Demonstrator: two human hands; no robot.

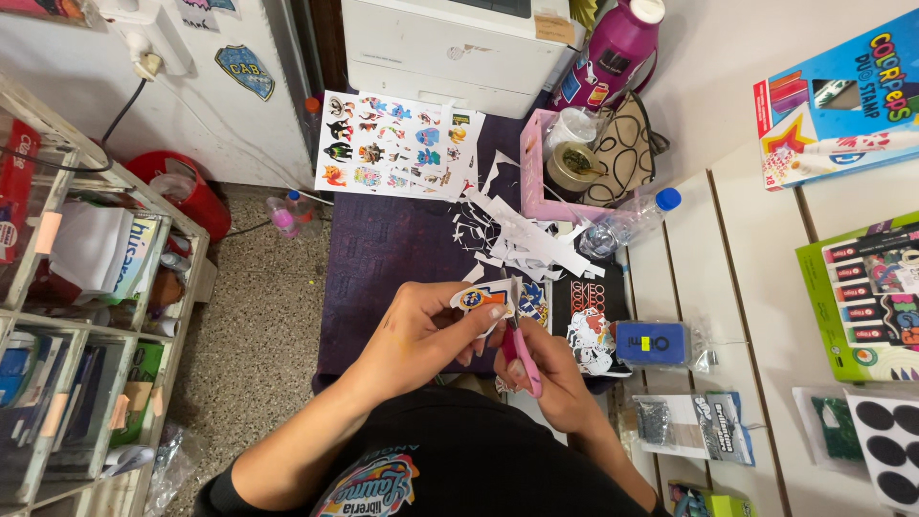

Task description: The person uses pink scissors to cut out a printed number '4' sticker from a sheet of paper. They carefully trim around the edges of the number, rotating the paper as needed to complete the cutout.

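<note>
Pink scissors (522, 359) are being gripped by the right hand (553, 375), blades pointing twelve o'clock into the sticker cut-out (481, 299) being pinched by the left hand (426, 335).

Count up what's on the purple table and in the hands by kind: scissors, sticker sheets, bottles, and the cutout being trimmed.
Pink-handled scissors, in the right hand: 1
Cutout held by the left hand: 1
Printed sticker sheet: 1
Clear bottle with blue cap: 1
Magenta bottle: 1
Total: 5
</note>
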